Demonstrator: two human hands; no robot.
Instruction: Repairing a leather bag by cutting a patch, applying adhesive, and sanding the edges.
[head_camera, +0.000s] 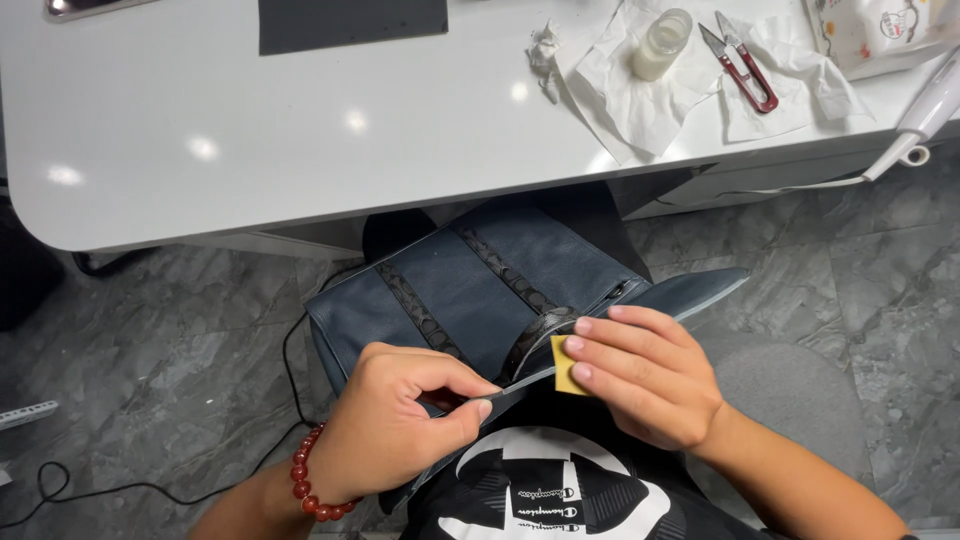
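Note:
A dark blue bag (470, 285) with two patterned black straps lies on my lap, below the table edge. My left hand (395, 425), with a red bead bracelet on the wrist, pinches the bag's edge near a strap end. My right hand (640, 375) presses a small yellow square piece (563, 365) against the same edge, fingers laid flat over it. Both hands meet at the bag's near rim, a few centimetres apart.
A white table (250, 130) spans the top. On it stand a small jar (662, 44), red-handled snips (742, 62), crumpled white tissues (640, 95), a dark rectangular sheet (350, 22) and a white packet (875, 30). A white corded tool (925, 115) hangs at the right edge. Cables cross the grey marble floor (150, 390).

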